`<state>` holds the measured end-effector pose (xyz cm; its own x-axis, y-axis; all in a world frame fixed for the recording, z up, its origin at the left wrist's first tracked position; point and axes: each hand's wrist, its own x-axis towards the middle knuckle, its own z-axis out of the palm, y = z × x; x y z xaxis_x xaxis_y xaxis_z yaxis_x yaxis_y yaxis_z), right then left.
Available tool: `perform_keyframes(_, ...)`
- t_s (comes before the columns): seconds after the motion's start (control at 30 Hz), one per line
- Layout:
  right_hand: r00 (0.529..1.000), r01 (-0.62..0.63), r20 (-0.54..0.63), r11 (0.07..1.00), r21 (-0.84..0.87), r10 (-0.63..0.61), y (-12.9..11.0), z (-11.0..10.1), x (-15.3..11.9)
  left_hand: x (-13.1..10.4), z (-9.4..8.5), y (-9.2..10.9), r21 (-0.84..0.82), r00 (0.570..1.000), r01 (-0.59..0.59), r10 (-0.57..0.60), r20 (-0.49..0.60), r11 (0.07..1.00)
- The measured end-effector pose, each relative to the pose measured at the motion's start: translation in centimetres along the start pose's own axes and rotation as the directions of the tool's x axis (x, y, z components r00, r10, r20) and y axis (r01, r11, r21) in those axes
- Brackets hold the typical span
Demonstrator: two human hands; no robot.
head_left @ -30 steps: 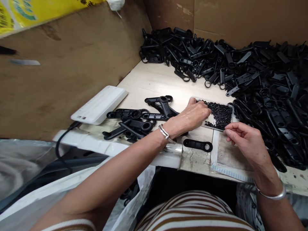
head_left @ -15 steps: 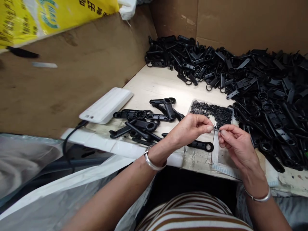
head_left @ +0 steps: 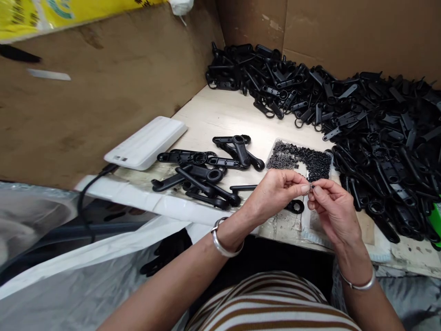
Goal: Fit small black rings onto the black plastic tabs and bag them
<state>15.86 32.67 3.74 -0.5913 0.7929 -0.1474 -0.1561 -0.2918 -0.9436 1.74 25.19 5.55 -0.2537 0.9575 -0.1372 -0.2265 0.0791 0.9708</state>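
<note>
My left hand (head_left: 280, 191) and my right hand (head_left: 332, 202) meet fingertip to fingertip just in front of a clear tray (head_left: 331, 170) of tiny black and metallic pieces. Both are closed in a pinch. A tiny dark piece shows between the fingertips, too small to name. Under my left hand lies a black part with a ringed end (head_left: 295, 206), partly hidden by the hand and wrist. Left of the hands, several black lever-shaped parts (head_left: 200, 174) lie in a loose group on the table.
A large heap of black parts (head_left: 375, 119) covers the back and right of the table. At the left lies a white power bank (head_left: 146, 142) with a black cable (head_left: 82, 197). Cardboard walls (head_left: 120, 78) stand behind and left. A green object (head_left: 434, 220) is at the right edge.
The gap between my hands has closed, and their fingertips now touch. The camera view has shifted slightly.
</note>
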Motion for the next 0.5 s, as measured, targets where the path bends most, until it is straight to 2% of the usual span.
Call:
perform_keyframes(0.2, 0.992, 0.099, -0.062, 0.985, -0.143, -0.108, 0.4, -0.1, -0.2, -0.1, 0.3, -0.4, -0.006, 0.998, -0.023, 0.023, -0.055, 1.0)
perform_keyframes(0.37, 0.998, 0.049, -0.045, 0.998, -0.03, -0.051, 0.6, 0.0, -0.2, -0.3, 0.8, -0.8, -0.067, 0.992, -0.056, 0.048, -0.119, 0.996)
perform_keyframes(0.5, 0.996, 0.053, -0.067, 0.998, -0.033, -0.055, 0.8, 0.0, -0.3, -0.2, 1.0, -1.1, -0.079, 0.991, -0.079, 0.07, -0.112, 0.994)
